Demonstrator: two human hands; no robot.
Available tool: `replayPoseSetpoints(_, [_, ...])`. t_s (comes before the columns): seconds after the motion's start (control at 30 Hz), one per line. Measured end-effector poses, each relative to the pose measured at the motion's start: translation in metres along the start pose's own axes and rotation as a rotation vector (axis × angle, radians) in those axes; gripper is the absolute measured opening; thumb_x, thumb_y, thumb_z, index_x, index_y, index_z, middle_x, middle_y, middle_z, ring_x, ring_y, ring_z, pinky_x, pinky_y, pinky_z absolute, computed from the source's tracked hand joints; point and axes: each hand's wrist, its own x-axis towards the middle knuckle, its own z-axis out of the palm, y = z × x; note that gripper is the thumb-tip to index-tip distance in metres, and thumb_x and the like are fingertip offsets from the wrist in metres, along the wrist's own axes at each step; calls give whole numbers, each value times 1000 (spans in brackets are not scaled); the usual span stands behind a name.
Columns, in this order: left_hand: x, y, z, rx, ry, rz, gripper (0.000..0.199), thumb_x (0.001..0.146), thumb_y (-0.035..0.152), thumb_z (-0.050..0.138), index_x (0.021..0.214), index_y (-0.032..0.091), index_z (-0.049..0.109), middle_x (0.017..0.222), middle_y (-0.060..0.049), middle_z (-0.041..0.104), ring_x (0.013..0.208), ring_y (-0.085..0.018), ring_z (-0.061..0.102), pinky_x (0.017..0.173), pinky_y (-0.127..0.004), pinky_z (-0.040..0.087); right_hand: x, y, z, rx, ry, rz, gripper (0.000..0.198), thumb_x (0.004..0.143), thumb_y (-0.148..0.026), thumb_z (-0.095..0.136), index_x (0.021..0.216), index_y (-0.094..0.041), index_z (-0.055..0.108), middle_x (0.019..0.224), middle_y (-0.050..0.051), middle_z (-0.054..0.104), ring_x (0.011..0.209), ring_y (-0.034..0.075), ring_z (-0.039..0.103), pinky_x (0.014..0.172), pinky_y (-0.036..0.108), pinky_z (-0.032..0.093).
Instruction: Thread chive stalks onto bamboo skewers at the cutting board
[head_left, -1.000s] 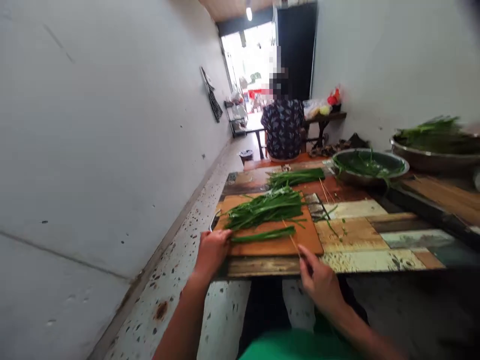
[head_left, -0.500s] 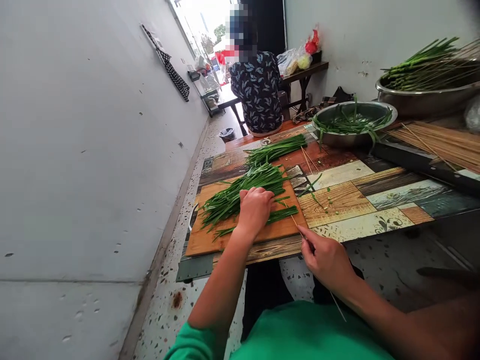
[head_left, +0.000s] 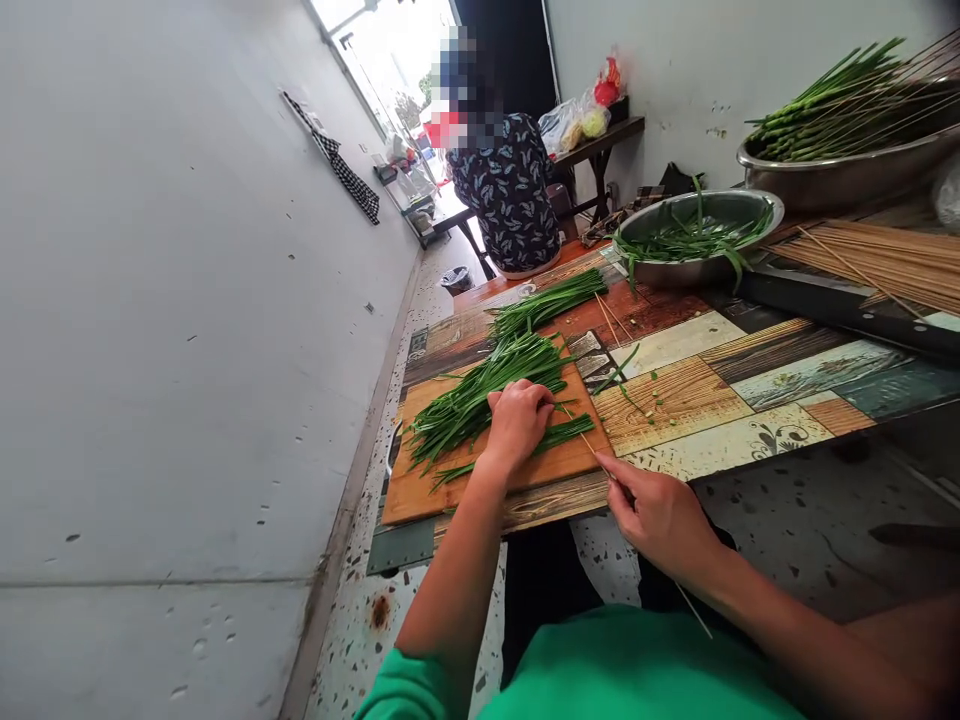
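Work appears part-done: right hand (head_left: 664,515) pinches thin tan wooden skewer (head_left: 589,442), left hand (head_left: 517,422) finger closure cannot be told, long green leaves (head_left: 480,388) lie loose.

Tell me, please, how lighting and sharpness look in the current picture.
In the head view, the doorway glares nearly white, while the floor at lower right is dim; in the head view, the left hand, right hand and green stalks look fairly sharp; in the head view, pixelation hides the other person's head, and the scene appears tilted.
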Motion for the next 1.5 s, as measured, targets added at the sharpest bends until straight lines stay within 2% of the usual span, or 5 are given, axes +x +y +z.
replayPoseSetpoints(0.17, [-1,4,0,-35,16,27,11,81,17,53,83,18,64,89,-3,66,93,-18,57,82,-33,36,-3,3,2,19,15,-14,42,84,-22,39,116,-14,66,80,8,74,60,17,66,55,25,46])
replayPoseSetpoints(0.77, [-5,2,2,-224,-35,-149,20,83,20,52,91,21,70,97,-3,71,94,-19,62,86,-33,38,-5,0,-2,55,25,-52,41,85,-18,41,117,-6,64,72,7,72,50,14,60,45,23,40])
replayPoseSetpoints(1.1, [-3,2,-1,-247,-77,-169,23,84,20,51,95,21,71,101,-4,71,96,-19,61,85,-32,42,-4,-3,-2,24,42,-40,40,85,-18,41,114,-10,66,79,7,74,53,15,63,48,23,44])
replayPoseSetpoints(1.27, [-3,0,1,-275,-71,-166,24,84,19,51,96,20,71,102,-3,70,97,-19,61,84,-31,42,-3,-2,-2,53,18,-5,40,85,-19,41,115,-11,65,87,8,74,65,16,68,56,23,48])
replayPoseSetpoints(1.5, [-4,-3,5,-290,-54,-136,26,84,18,49,98,22,70,104,-2,69,100,-19,60,87,-31,42,-3,-2,-3,84,1,-8,42,86,-20,40,119,-7,63,76,8,73,53,14,62,42,23,38])
